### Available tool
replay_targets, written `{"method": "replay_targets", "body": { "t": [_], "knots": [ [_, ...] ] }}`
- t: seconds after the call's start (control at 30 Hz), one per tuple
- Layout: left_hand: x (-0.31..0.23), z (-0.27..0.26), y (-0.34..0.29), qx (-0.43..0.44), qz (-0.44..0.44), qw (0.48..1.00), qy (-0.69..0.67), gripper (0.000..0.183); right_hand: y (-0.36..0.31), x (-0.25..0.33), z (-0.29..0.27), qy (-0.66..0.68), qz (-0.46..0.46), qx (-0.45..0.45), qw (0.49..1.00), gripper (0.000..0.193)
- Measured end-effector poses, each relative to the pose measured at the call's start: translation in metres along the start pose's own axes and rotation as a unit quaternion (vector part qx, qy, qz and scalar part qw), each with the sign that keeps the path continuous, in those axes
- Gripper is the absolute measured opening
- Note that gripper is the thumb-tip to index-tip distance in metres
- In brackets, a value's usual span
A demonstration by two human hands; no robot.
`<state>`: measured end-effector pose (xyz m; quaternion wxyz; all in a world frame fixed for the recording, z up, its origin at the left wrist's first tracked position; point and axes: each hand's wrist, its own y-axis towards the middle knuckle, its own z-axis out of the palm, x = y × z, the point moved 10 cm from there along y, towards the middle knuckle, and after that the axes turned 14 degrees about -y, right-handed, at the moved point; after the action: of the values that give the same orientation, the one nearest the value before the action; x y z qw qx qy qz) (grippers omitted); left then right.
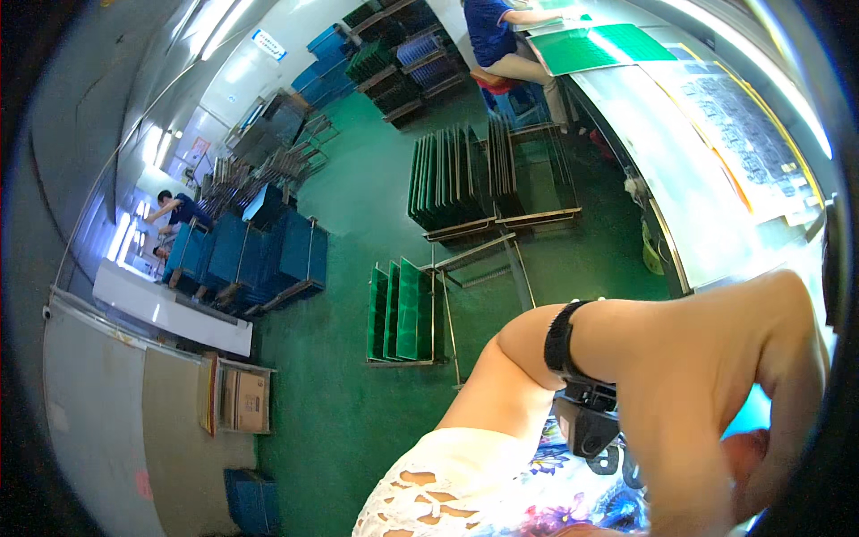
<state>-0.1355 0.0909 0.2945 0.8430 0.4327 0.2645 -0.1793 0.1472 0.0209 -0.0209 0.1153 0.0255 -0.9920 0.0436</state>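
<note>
My left hand point(716, 376) looms large at the lower right, very close to the view. Its wrist is bent and the fingers curl downward toward each other, the tips running out of sight near the lower edge. Whatever they may hold is hidden. A black strap point(561, 345) circles the wrist, with a small black camera point(586, 425) hanging under it. Between the curled fingers shows a small reddish patch point(747, 456), too unclear to name, with bright cyan beside it. My right hand cannot be made out.
A lit worktable point(689, 152) on the right bears a green sheet point(599, 49) and a dark patterned sheet point(738, 112). Racks of upright green panels point(443, 179) stand on the green floor. Blue stacked panels point(300, 251) are at left. One person point(492, 36) sits at the table; another point(186, 210) works far left.
</note>
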Motion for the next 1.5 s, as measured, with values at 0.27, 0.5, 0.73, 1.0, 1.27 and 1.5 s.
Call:
{"method": "replay_targets", "body": {
  "t": [0.27, 0.5, 0.73, 1.0, 1.27, 1.5],
  "knots": [
    [0.036, -0.010, 0.008, -0.028, -0.031, 0.999, -0.006, 0.012, 0.000, -0.010, 0.017, 0.021, 0.001, 0.011, 1.000, 0.052],
    [0.057, -0.014, 0.011, -0.056, -0.053, 0.997, 0.003, 0.010, 0.009, -0.010, 0.035, 0.041, -0.014, 0.018, 0.999, 0.055],
    [0.003, 0.037, 0.013, 0.114, 0.115, 0.984, 0.069, 0.013, 0.009, -0.014, 0.037, 0.052, -0.002, 0.016, 0.999, 0.058],
    [0.026, 0.051, 0.020, 0.135, -0.064, 0.989, 0.002, 0.028, -0.021, -0.031, 0.037, 0.070, 0.064, -0.001, 0.995, 0.062],
    [0.127, -0.024, -0.029, 0.099, -0.185, 0.918, 0.337, 0.023, -0.026, 0.031, 0.006, -0.094, 0.084, -0.064, 0.990, 0.088],
    [0.167, -0.181, -0.206, -0.129, -0.369, 0.798, 0.458, 0.028, -0.016, 0.004, 0.013, -0.139, 0.100, -0.220, 0.960, 0.051]
  ]
}}
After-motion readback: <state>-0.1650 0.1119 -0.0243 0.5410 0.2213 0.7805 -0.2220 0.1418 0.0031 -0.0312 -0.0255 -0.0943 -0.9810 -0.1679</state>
